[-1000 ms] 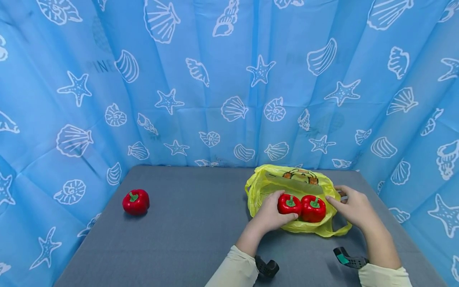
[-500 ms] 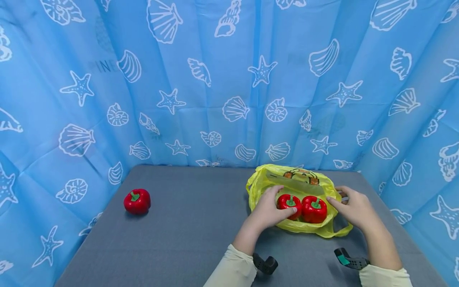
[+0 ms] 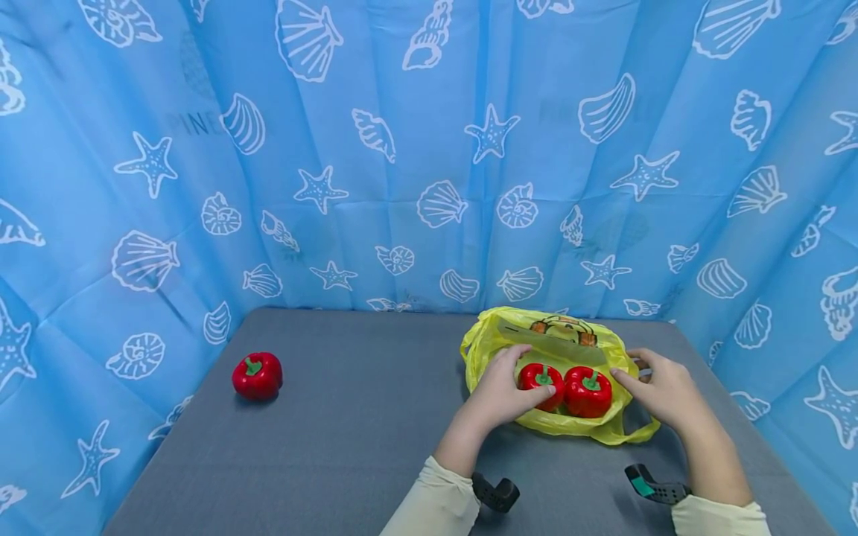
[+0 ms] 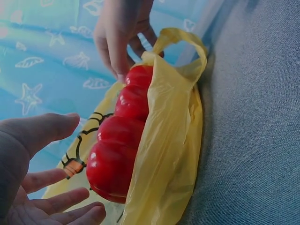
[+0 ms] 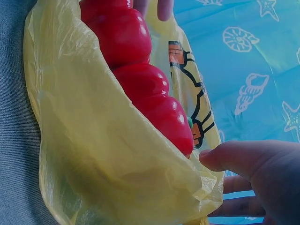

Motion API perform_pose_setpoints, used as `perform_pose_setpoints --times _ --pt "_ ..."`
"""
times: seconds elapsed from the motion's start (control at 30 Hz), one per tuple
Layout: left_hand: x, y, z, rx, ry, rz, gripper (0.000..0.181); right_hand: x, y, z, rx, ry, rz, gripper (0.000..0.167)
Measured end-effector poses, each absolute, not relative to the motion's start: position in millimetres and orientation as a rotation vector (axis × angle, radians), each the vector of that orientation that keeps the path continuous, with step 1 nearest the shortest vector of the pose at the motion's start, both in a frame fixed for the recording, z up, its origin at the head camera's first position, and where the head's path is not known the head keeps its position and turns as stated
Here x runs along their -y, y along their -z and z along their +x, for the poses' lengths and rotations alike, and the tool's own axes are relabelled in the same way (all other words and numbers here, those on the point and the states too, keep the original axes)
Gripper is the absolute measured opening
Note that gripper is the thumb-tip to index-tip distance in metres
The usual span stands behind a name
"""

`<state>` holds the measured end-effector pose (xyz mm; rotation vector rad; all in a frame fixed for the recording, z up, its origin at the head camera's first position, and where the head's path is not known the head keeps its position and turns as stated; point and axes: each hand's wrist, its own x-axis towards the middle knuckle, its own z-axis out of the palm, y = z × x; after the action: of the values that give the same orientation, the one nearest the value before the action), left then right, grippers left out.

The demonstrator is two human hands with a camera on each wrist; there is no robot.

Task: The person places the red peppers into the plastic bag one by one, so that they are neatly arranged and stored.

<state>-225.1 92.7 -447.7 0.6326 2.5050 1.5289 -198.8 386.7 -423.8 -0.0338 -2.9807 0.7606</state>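
A yellow plastic bag (image 3: 479, 372) lies on its side, mouth toward me. Two red bell peppers sit side by side in its mouth: a left pepper (image 3: 532, 376) and a right pepper (image 3: 588, 394), with green stems. My left hand (image 3: 503, 391) is beside the left pepper, thumb in front of it in the head view. The left wrist view shows this hand's fingers (image 4: 70, 201) spread, apart from the pepper. At the bag's right edge, my right hand (image 3: 663, 387) holds the rim, thumb (image 5: 213, 159) inside and fingers outside, partly hidden.
A third red bell pepper (image 3: 258, 376) stands on the left of the grey table (image 3: 362, 417). A blue curtain (image 3: 402, 149) with white shells and starfish hangs around the table's back and sides. One bag handle loop (image 3: 637, 432) lies at the front right.
My left hand has let go of the left pepper and shifted slightly left, its fingers more spread. The right hand stays at the bag's edge. Over the last half second, almost nothing moves.
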Motion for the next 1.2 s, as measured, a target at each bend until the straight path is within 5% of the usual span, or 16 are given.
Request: perform_pose_setpoints --times 1.2 --pt "-92.6 448.7 -224.7 -2.499 -1.526 0.617 0.073 -385.7 423.8 -198.9 2.981 -0.754 -0.04 0.07"
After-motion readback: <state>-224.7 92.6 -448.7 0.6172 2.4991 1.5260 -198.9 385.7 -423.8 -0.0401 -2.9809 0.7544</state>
